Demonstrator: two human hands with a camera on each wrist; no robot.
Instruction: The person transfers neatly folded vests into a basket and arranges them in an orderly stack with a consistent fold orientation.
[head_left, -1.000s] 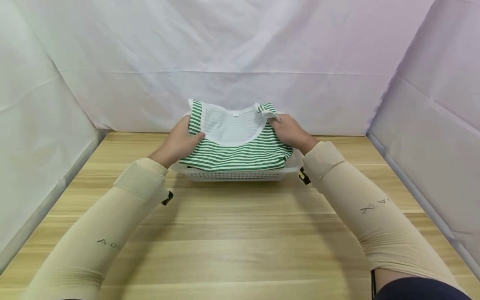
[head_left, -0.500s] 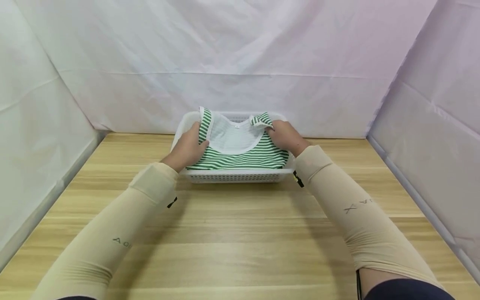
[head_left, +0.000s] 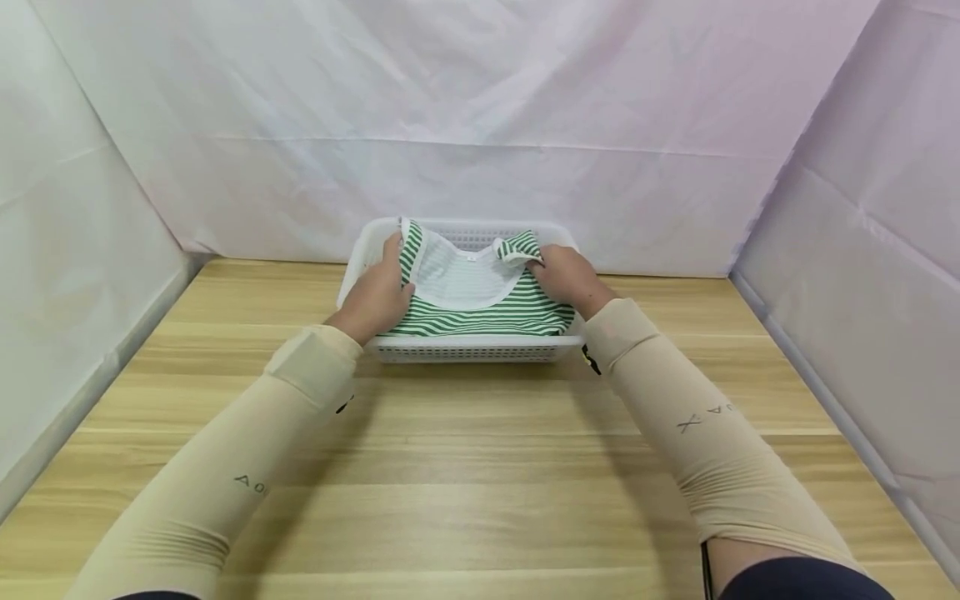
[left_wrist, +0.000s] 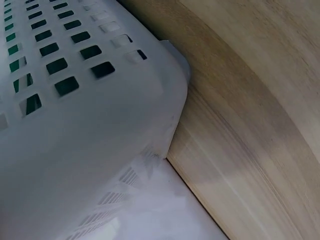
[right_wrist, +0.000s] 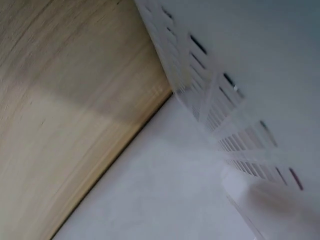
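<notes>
A green-and-white striped top [head_left: 480,321] with a white scoop neckline and a small neck label lies in a white perforated basket [head_left: 480,341]. My left hand [head_left: 377,298] grips its left shoulder, thumb in front and the other fingers mostly hidden behind the cloth. On the opposite side my right hand [head_left: 566,277] pinches the right shoulder, where the fabric is folded over. Both hands are inside the basket's rim. From the left wrist only the basket's slotted wall [left_wrist: 115,135] shows, green cloth behind its holes. The right wrist view has another basket wall [right_wrist: 265,55], blurred.
The basket stands at the far edge of a wood-grain table [head_left: 450,467], close to a white cloth backdrop [head_left: 480,108]. White cloth walls rise at left [head_left: 67,208] and right [head_left: 870,250]. Bare tabletop lies in front of the basket.
Both hands have lowered the striped top into the basket and come slightly closer together. The basket's back and side rims, earlier mostly covered by the cloth, now show.
</notes>
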